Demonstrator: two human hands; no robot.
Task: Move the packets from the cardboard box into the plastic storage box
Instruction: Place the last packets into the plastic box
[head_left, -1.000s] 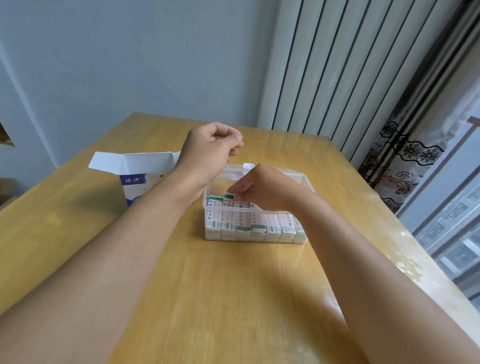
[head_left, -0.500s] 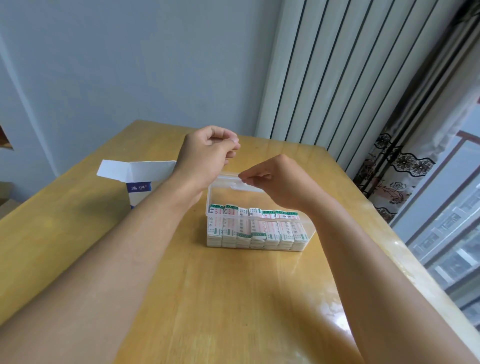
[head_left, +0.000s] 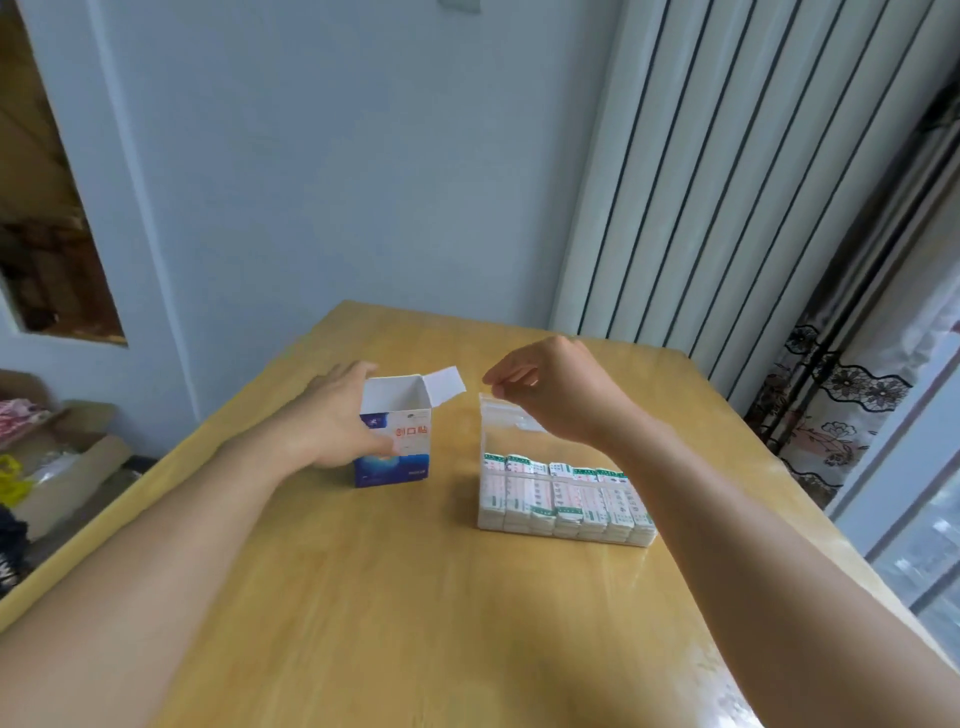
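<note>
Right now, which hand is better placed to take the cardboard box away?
Probably the left hand. It already grips the open cardboard box on its side. The right hand is busy above the plastic storage box, pinching something small.

A home room: patterned curtain (head_left: 841, 415), wooden table (head_left: 441, 597).

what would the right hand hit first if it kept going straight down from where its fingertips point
Most likely the near-left rim of the plastic storage box: the right hand hovers just above it, fingertips turned down. Depth is hard to judge from one view.
</note>
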